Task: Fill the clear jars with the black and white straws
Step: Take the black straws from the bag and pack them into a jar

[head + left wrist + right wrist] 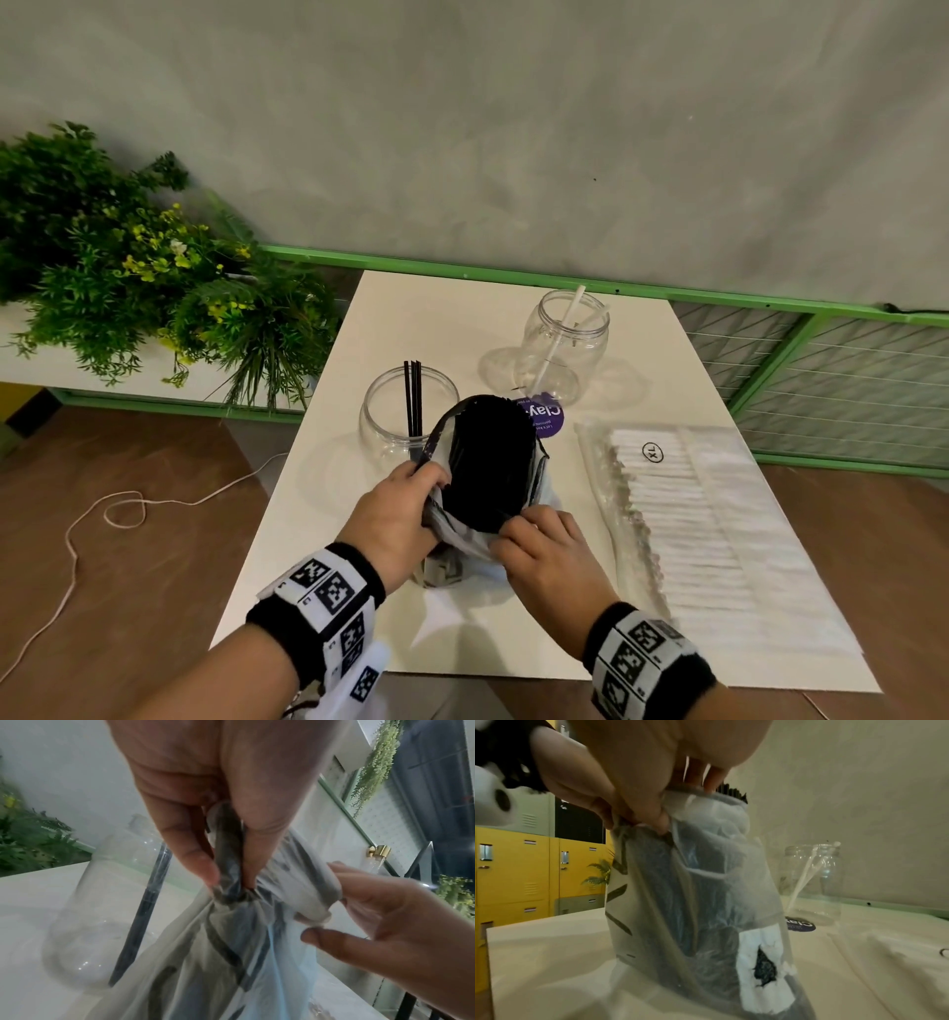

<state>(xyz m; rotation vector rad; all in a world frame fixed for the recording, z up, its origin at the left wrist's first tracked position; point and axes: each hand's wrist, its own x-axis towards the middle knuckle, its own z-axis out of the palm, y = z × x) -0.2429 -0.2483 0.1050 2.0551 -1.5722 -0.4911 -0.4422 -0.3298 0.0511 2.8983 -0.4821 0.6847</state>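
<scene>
A plastic bag (457, 534) full of black straws (488, 462) stands upright near the middle of the white table (452, 642). My left hand (405, 509) pinches the bag's bunched rim (226, 862) on its left side. My right hand (539, 545) pinches the rolled rim (308, 898) on the near right side; its fingers (654, 815) curl over the edge. Behind the bag to the left stands a clear jar (395, 411) holding three black straws (413, 395). A second clear jar (565, 344) at the back right holds white straws (557, 339).
A flat clear pack of white straws (683, 519) lies along the table's right side. A purple round sticker (544, 413) lies between bag and far jar. Green plants (128, 267) stand at the left, a green rail (667, 298) behind, and a cord (118, 514) lies on the floor.
</scene>
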